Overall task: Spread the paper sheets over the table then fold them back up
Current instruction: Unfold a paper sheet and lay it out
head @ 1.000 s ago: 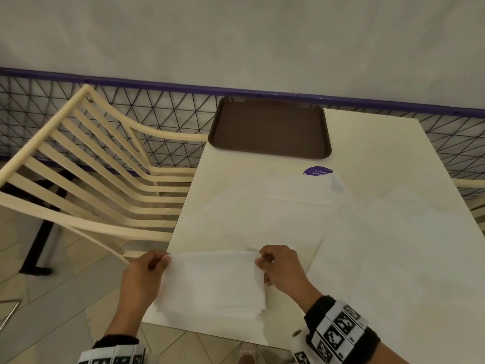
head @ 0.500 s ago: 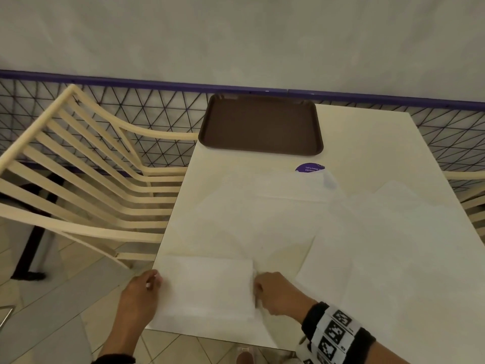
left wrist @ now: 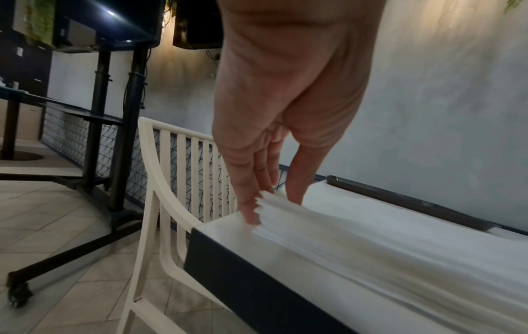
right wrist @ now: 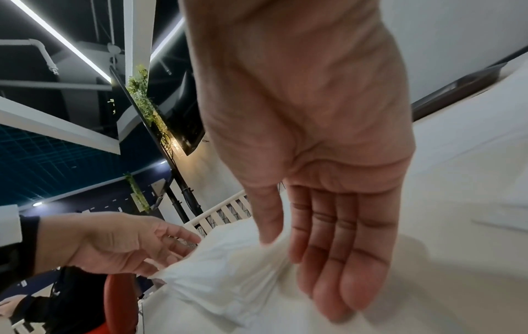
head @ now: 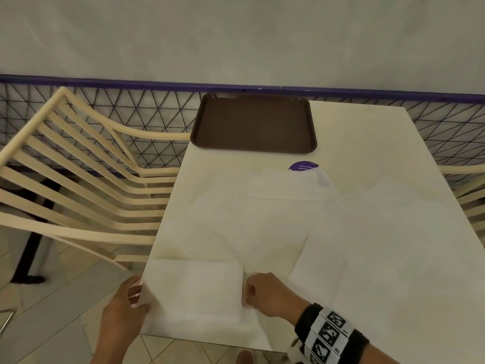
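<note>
Off the table's left edge: a cream slatted wooden chair (head: 86, 187), empty, in front of a dark wire-mesh fence (head: 136, 111).

At the near left corner of the cream rectangular table (head: 367, 143): left hand (head: 123, 311), thumb and fingers (left wrist: 248, 203) pinching the left edge of a folded stack of thin white paper sheets (head: 194, 292), that edge lifted slightly off the tabletop, the rest lying flat along the near edge.

At the stack's right edge: right hand (head: 267, 292), thumb and fingers nearly straight, touching the paper there; whether clamped on it, cannot tell.

At the far edge, left of centre: empty brown rectangular plastic tray (head: 253, 124).

Mid-table: more unfolded white sheets (head: 262, 214), overlapping, one covering part of a round purple sticker (head: 303, 166).

Toward the right edge: another large unfolded sheet (head: 388, 258), flat.
</note>
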The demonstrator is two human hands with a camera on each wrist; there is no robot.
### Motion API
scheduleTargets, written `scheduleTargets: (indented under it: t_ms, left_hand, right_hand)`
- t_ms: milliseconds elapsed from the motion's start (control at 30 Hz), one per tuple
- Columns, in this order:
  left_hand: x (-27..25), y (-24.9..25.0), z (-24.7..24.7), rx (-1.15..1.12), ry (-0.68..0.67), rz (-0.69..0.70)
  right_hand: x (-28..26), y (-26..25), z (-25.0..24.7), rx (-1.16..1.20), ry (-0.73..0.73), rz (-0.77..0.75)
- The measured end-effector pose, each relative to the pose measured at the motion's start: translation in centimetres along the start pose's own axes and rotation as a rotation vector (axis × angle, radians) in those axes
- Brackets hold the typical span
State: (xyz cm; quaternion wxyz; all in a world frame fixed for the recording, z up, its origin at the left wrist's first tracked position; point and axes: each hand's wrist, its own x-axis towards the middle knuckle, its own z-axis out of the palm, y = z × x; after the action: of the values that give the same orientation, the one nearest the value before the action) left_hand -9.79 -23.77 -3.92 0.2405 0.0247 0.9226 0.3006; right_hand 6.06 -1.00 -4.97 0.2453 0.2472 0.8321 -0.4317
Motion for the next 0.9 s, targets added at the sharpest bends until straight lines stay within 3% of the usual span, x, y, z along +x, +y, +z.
scheduleTargets:
  t_ms: [100,200,400,500,567,667,800,900]
  left_hand:
    - [0.1,0.3,0.2,0.032,0.032,-0.014]
    - [0.1,0.6,0.4,0.052,0.018,-0.002]
    - [0.4,0.1,0.4,0.044,0.017,-0.045]
    - [0.5,0.8,0.8,0.122,0.078,-0.048]
    - [0.2,2.2,1.5,0.216,0.184,0.055]
    - [-1.2,6.1,4.1,0.211,0.248,0.36]
    - [-3.3,11.3,11.0,0.154,0.013,0.66]
    - [-5.1,14.1,16.8,0.155,-0.226,0.705]
  right_hand:
    - [0.0,-0.6,-0.2,0.136,0.002,0.084]
    - [0.5,-1.2,0.3,0.246,-0.052,0.076]
    - [0.6,-0.3,0.6,0.218,-0.084,0.011]
    - [-0.4,0.3,-0.4,0.256,-0.098,0.011]
    - [-1.4,1.5,-1.9,0.292,-0.038,-0.003]
    - [-3.4,4.7,-5.1,0.356,0.121,-0.038]
    - [-6.9,10.3,-9.4,0.36,0.39,0.022]
    - [-9.4,14.3,-11.5,0.408,0.523,0.12]
